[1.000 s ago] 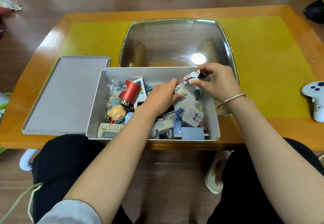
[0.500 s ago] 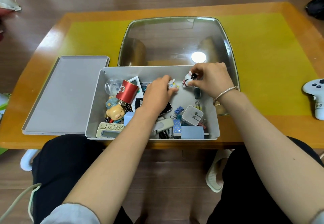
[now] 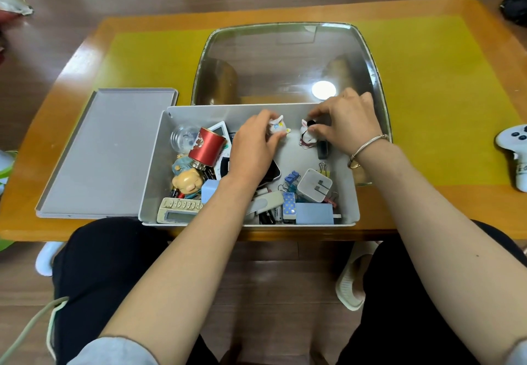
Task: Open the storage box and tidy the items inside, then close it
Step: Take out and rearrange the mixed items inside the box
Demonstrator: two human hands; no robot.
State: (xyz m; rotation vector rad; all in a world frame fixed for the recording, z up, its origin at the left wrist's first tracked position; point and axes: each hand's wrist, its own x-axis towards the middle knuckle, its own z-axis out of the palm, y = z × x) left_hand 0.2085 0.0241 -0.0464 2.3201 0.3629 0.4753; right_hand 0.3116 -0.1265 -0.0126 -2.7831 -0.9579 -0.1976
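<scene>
The grey storage box (image 3: 349,193) stands open at the table's near edge, its grey lid (image 3: 108,153) flat on the table to its left. My left hand (image 3: 253,147) holds a small white figurine (image 3: 278,127) upright at the box's back wall. My right hand (image 3: 345,122) pinches a second white figurine with dark markings (image 3: 306,136) just to the right of it. In the box lie a red tin (image 3: 206,147), a pig figure (image 3: 188,183), a white charger plug (image 3: 315,185), binder clips (image 3: 292,177), a calculator (image 3: 178,210) and a blue case (image 3: 313,213).
A large clear plastic cover (image 3: 285,59) lies behind the box on the yellow mat (image 3: 442,93). A white game controller (image 3: 516,150) sits at the table's right edge. My knees are just below the table's near edge.
Both hands have carried their figurines toward the box's back wall and lowered them, side by side, onto the box floor.
</scene>
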